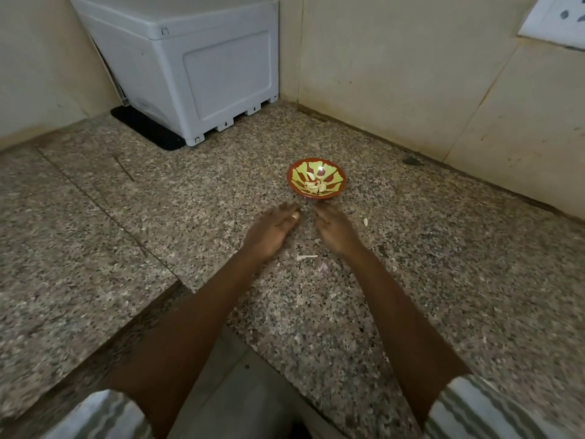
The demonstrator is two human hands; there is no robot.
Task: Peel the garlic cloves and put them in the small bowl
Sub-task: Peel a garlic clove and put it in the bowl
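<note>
The small bowl (335, 172), red-rimmed with a green and red pattern, stands on the granite counter and holds several peeled garlic cloves (316, 187). Both my hands lie low over the counter just in front of it, fingers stretched toward the bowl. My left hand (272, 231) is flat with straight fingers; a pale spot at its thumb looks like a nail. My right hand (337, 231) points its fingers at the bowl's near rim, and I see nothing held in it. One loose garlic clove (365, 221) lies on the counter right of my right hand.
A garlic stem piece (307, 256) and a scrap of peel (322, 267) lie between my wrists. A white plastic appliance (190, 58) on a black mat stands in the back left corner. Tiled walls close the counter behind and to the right.
</note>
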